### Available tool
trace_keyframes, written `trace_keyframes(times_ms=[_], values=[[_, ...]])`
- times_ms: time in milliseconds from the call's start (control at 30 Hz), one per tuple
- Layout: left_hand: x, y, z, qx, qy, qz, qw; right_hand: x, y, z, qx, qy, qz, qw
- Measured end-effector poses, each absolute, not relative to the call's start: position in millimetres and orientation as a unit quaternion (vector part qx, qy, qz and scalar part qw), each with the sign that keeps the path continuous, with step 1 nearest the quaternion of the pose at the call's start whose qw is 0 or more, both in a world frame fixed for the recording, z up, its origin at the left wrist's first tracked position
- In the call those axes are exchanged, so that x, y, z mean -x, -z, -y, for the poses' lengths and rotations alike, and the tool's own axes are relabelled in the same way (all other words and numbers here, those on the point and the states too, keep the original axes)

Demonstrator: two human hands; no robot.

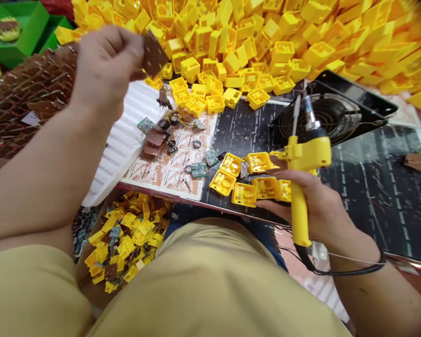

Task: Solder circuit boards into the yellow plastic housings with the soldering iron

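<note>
My left hand (103, 75) is raised at the upper left, its fingers pinching a brown circuit board (154, 55) slightly smeared by motion. Thin wires and a small dark part seem to dangle below that board. A yellow soldering gun (300, 196) sits in my right hand (323, 206), its metal tip pointing up and away. Fingers of the same hand reach left around the open yellow casings (265, 187) near the bench edge. Some casings hold small metal parts. Left of them lie green circuit boards (198, 169) and small round black speakers (171, 149).
A large heap of yellow casings (238, 42) covers the back. Brown boards (28, 93) are stacked at left beside white foam (115, 140). A black fan (333, 112) stands at right on the bench mat (375, 187). Below the edge, a box holds yellow pieces (133, 229).
</note>
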State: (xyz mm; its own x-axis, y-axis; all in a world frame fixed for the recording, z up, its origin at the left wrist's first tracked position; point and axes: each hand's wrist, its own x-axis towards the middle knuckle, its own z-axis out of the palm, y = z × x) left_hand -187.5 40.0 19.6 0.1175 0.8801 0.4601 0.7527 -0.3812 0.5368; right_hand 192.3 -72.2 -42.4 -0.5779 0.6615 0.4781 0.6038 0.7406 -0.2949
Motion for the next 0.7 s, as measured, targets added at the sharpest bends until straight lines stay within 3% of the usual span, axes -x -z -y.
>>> trace_keyframes(times_ms=[100, 333, 533, 700], values=[[183, -31, -44, -0.675, -0.514, -0.52, 0.105, -196, 54, 81, 0.342, -0.04, 0.894, 0.285], [153, -52, -21, -0.705, -0.538, -0.435, 0.157, -165, 77, 73, 0.327, -0.044, 0.901, 0.282], [97, -27, 20, -0.614, -0.355, -0.442, 0.549, -145, 53, 73, 0.337, -0.081, 0.831, 0.434], [60, 4, 36, -0.471, -0.312, -0.445, 0.695, -136, 34, 77, 0.251, -0.077, 0.844, 0.467]])
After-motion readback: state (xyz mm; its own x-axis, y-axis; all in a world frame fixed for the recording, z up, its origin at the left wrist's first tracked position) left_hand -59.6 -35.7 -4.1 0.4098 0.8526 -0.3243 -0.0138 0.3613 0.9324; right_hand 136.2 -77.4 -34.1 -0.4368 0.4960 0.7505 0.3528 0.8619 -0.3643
